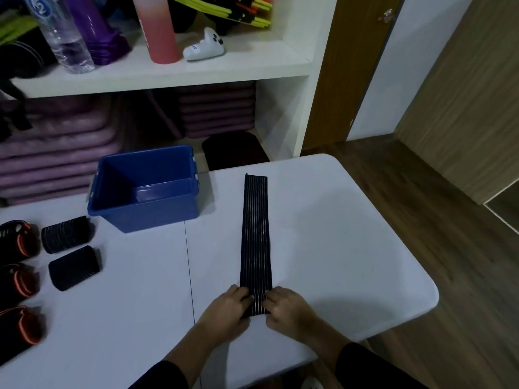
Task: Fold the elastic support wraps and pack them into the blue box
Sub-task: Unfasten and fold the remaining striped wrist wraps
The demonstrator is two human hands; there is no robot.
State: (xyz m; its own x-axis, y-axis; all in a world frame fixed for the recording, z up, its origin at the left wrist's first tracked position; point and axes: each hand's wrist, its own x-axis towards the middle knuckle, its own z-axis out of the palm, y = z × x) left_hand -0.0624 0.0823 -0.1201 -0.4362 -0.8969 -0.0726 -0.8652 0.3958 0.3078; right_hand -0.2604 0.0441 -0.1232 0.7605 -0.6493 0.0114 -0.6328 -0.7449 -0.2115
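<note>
A long black elastic wrap (pixel 255 234) with thin pale stripes lies flat on the white table (pixel 337 248), running away from me. My left hand (pixel 227 310) and my right hand (pixel 286 307) grip its near end from either side, where the end is turned up into a small fold. The blue box (pixel 146 189) stands open and looks empty at the back left of the table. Two rolled black wraps (pixel 66 234) (pixel 74 266) lie left of the box's front.
Several black and orange wraps (pixel 16 273) lie at the table's left edge. White shelves (pixel 168 71) behind hold bottles, a pink tube and stacked purple mats. A dark stool (pixel 234 150) stands behind the table. Wooden floor lies to the right.
</note>
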